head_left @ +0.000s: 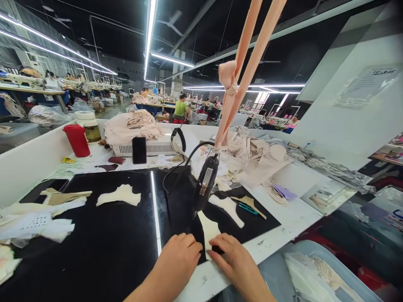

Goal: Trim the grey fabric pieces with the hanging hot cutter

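Note:
A cream cut fabric piece (208,228) lies on the black mat near its front edge, between my two hands. My right hand (234,256) pinches the near end of this piece, thumb low and fingers bent over its right edge. On the other side, my left hand (181,259) is closed with its fingers curled just left of the piece; whether it grips something is hidden. Above them a black handheld tool (205,184) hangs tip down from a knotted pink strap (231,92), its tip near the far end of the piece.
A white cut piece (228,208) and teal thread snips (248,208) lie to the right. Another cream piece (119,195) and a pile of white pieces (37,222) lie left. Behind stand a phone (139,150) and red cup (77,140). A grey bin (315,251) sits right.

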A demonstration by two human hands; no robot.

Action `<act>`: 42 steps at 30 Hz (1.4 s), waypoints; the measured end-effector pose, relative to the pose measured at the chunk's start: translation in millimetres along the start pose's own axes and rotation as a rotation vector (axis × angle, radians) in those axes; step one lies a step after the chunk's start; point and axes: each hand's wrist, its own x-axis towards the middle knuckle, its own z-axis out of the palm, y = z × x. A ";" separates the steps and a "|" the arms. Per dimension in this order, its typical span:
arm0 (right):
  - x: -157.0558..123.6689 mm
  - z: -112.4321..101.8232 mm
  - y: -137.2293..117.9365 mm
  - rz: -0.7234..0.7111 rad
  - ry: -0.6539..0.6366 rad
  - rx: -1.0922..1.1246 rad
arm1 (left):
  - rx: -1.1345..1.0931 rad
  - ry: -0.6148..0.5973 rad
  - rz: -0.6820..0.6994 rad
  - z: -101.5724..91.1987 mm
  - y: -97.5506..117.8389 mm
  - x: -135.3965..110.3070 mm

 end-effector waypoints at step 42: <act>12.4 -14.7 -3.4 0.257 0.001 0.301 | 0.048 -0.033 -0.013 4.7 4.3 -1.6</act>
